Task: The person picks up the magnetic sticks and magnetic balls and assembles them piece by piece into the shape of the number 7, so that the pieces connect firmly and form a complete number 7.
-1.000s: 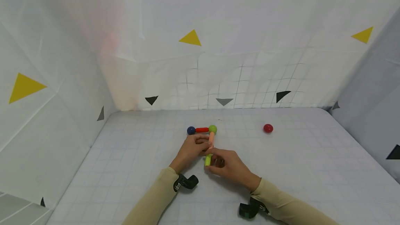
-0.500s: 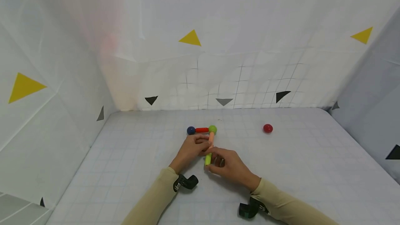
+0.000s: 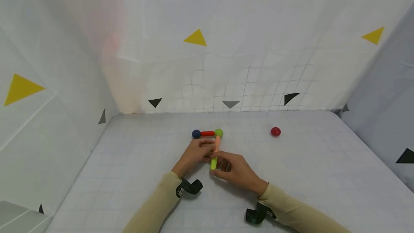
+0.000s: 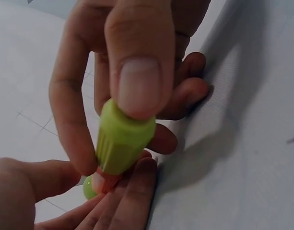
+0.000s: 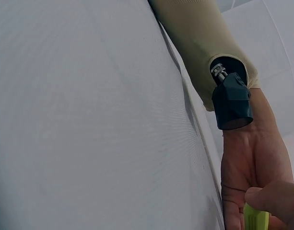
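Bright, even light; soft shadows; wide-angle edge bending; wrist close-ups blurred.

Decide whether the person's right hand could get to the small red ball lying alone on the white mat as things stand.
Probably yes, once freed: the small red ball lies alone on bare white mat with nothing between, but the right hand now grips the lime-green stick.

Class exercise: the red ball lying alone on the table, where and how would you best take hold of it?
Pinch the red ball across its middle from above, fingertips on opposite sides. It is round, so no side differs, and it lies alone on the table, with open space all around.
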Demonstrator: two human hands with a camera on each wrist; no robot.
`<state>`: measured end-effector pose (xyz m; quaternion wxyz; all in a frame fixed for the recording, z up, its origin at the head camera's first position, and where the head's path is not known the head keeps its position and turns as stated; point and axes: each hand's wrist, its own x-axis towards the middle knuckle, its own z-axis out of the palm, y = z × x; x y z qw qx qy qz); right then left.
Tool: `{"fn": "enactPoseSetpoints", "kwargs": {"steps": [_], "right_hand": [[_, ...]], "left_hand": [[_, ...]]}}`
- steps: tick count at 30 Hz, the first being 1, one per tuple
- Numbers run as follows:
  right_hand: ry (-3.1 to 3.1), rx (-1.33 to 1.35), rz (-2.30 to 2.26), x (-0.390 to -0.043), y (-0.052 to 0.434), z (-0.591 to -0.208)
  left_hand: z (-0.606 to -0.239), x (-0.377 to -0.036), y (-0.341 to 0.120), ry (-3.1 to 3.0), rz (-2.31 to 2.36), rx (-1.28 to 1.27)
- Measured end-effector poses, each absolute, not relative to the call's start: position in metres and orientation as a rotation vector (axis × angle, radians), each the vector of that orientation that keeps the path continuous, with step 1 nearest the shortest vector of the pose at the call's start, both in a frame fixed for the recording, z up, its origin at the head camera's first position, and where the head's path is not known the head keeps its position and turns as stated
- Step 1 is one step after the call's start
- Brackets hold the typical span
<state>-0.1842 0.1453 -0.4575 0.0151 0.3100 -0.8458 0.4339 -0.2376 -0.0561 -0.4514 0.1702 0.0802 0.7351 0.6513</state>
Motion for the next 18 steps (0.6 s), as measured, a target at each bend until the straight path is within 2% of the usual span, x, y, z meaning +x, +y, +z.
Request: {"fn": "enactPoseSetpoints", "kwargs": {"steps": [18], "right_hand": [[-2.658,0.94,1.349,-0.185,0.145,-0.456]], "left_hand": [[-0.452,-0.209,-0.076,2.003,1.837,0.24]]}}
